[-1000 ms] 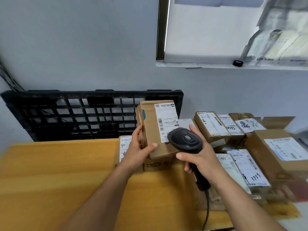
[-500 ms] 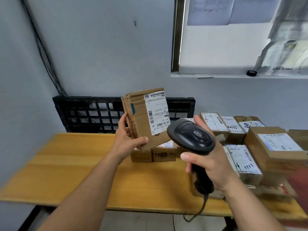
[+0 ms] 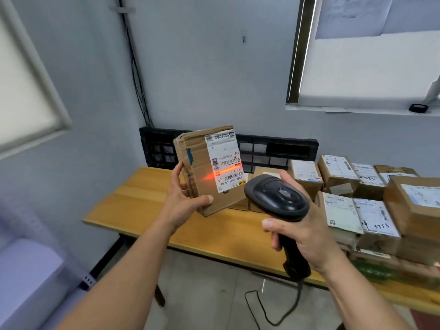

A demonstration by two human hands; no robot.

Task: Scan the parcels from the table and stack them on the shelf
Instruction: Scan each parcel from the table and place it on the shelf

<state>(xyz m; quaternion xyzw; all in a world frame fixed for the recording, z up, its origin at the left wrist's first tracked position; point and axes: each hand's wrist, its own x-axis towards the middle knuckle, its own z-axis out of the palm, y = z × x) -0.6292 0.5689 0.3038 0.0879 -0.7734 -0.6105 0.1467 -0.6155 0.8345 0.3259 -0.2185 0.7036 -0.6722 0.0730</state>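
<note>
My left hand (image 3: 183, 201) grips the parcel (image 3: 202, 172) low on its left edge: the thumb presses across the front face near the bottom and the fingers curl round the side. I hold it in the air above the left part of the table (image 3: 142, 201), touching nothing else. Its long axis stands nearly upright, with the top leaning a little to the left. The broad face with the label (image 3: 225, 160) is turned toward me and to the right, at the scanner (image 3: 277, 198). The label runs along the parcel's length, and its print lies sideways. A red line (image 3: 226, 171) crosses the lower part of the label and spills onto the bare cardboard to its left.

My right hand (image 3: 302, 234) is clenched round the scanner's handle. The scanner's head sits above my fist, just beside the parcel's lower right corner, and points forward and left at the label. Its cable (image 3: 262, 306) hangs from the handle to the floor.

More boxes (image 3: 357, 186) are piled on the right part of the table, labels up, some lying on others. A black crate (image 3: 273, 151) stands on edge behind the table against the wall; I cannot tell what, if anything, it holds.
</note>
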